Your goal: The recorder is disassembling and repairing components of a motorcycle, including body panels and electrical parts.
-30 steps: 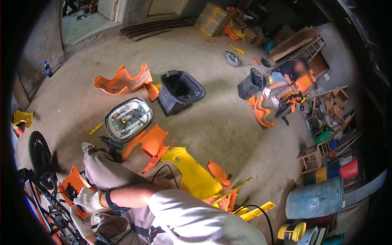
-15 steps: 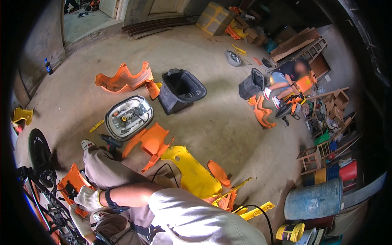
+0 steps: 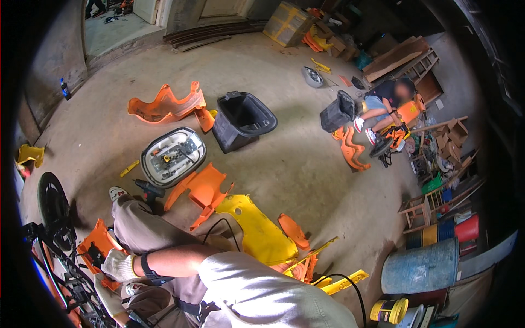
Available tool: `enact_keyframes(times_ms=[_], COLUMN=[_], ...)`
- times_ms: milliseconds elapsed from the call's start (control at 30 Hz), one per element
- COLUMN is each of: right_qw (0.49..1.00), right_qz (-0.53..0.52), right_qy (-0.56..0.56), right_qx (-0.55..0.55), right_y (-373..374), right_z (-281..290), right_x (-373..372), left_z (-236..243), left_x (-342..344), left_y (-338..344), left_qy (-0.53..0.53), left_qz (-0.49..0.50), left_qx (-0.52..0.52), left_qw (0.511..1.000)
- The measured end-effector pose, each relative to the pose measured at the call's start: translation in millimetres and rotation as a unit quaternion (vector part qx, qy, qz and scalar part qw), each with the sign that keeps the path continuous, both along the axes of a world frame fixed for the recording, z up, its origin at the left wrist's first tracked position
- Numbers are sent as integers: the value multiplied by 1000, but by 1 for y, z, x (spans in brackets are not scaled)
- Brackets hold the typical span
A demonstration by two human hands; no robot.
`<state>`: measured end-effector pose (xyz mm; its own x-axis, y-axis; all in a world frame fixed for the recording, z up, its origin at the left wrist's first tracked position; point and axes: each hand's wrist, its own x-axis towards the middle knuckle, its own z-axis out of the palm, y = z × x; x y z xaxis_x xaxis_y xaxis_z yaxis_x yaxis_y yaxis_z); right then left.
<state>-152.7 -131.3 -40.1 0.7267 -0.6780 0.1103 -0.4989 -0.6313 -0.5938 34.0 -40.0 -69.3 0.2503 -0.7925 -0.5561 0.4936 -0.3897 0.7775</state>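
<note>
From my feed, taking the blue-grey drum [image 3: 420,269] as landmark: a small yellow tub [image 3: 389,310] with a dark lid and label band lies on its side just below-left of it. Brown open cardboard boxes [image 3: 451,136] sit well above it, by the wooden frames. A yellowish crate-like box [image 3: 288,23] stands far above-left, near the doorway. I see no screens or signs.

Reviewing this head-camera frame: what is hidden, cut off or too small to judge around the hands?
- Right hand, gloved, on the orange panel: its fingertips are hidden by the glove's back.
- Left hand: mostly behind the black frame; its grip cannot be told.
- Small parts in the white headlight housing: too small.
- Seated person's face: blurred.
</note>
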Motion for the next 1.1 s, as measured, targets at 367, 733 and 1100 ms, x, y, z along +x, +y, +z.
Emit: enact_keyframes(times_ms=[367, 733, 1100], right_qw=[997, 998, 990], right_qz=[66, 55, 82], right_qy=[-14, -18, 67], right_qx=[22, 26, -90], right_y=[0, -1, 4], right_z=[21, -8, 2], right_x=[-12, -2, -1], left_z=[5, 10, -6], left_x=[-11, -24, -13], left_y=[3, -4, 9], left_qy=[-161, 32, -97], left_qz=[-40, 110, -29], left_qx=[-74, 4, -118], left_qw=[983, 993, 988])
